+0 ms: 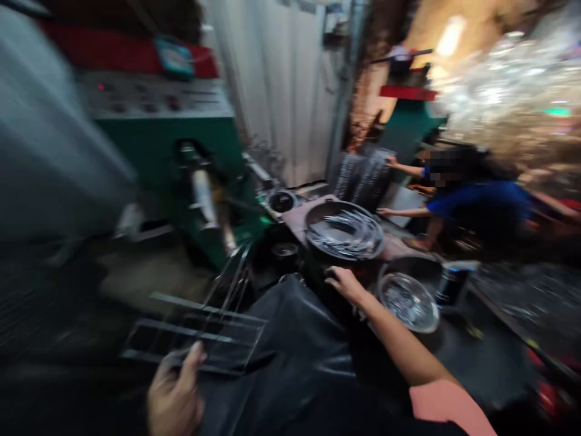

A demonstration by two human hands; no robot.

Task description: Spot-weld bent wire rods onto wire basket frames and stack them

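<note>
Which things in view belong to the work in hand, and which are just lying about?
In use, judging by the hands:
wire frame, in the left hand
pan of metal loops, probably; right hand nearby

Apparently lying about:
clear bowl of shiny pieces
blurred teal device

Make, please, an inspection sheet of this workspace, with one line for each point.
Surface: pink bench, partly covered by the pan; black sheet over the lap.
Things: wire frame at the left hand; grey coils in the pan.
Clutter: clear bowl with small shiny pieces, beside the pan.
Hands: left grips the frame; right hand is near the pan, its hold too blurred to tell.
Cables: thin cord by the teal box; its path is unclear.
Surroundings: green machine, metal wall, co-worker in blue.
</note>
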